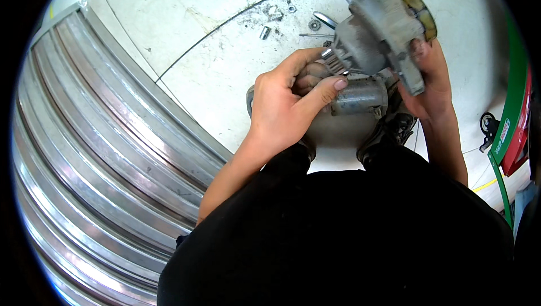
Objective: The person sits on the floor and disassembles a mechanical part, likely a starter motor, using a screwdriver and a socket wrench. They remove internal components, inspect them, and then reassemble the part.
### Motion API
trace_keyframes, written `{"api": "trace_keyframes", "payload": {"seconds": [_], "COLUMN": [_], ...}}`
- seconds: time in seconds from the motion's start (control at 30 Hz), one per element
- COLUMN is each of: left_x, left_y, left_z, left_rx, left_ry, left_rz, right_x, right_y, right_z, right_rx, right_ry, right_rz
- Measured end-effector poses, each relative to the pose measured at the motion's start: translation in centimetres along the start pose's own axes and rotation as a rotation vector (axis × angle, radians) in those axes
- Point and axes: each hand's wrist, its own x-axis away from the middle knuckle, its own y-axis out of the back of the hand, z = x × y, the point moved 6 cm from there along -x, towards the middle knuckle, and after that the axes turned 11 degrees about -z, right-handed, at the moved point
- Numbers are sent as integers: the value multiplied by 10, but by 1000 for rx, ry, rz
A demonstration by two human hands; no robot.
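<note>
My right hand [428,80] grips a grey cast-metal housing [366,35] with a yellowish round part [418,13] at its upper right; the housing is tilted and slightly blurred. A toothed shaft end [336,61] sticks out of its lower left, beside the fingers of my left hand [284,103]. That hand is curled at a dull metal cylinder [360,97], its thumb lying on the cylinder. Beneath both hands a larger grey metal body [341,131] sits between my legs; where these parts join is partly hidden.
Small loose parts [265,32], including a gear [314,25] and a rod [313,35], lie on the pale tiled floor [203,80]. A ribbed metal ramp or platform [96,137] fills the left side. At right stands a green and red object [510,131] with a black caster [488,123].
</note>
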Motion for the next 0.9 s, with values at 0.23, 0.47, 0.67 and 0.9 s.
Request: {"api": "trace_keyframes", "payload": {"seconds": [0.23,0.47,0.67,0.9], "left_x": [-9,-10,-3,10], "left_y": [-10,-16,5,20], "left_z": [-26,-10,28,87], "left_rx": [-329,-279,-295,-182], "left_ry": [-209,-148,-428,-397], "left_rz": [44,201,174,77], "right_x": [4,14,30,41], "right_y": [15,25,-32,-46], "right_z": [-13,-13,15,19], "right_rx": [-101,-2,357,464], "right_ry": [-73,19,337,409], "right_rz": [135,-35,156,242]}}
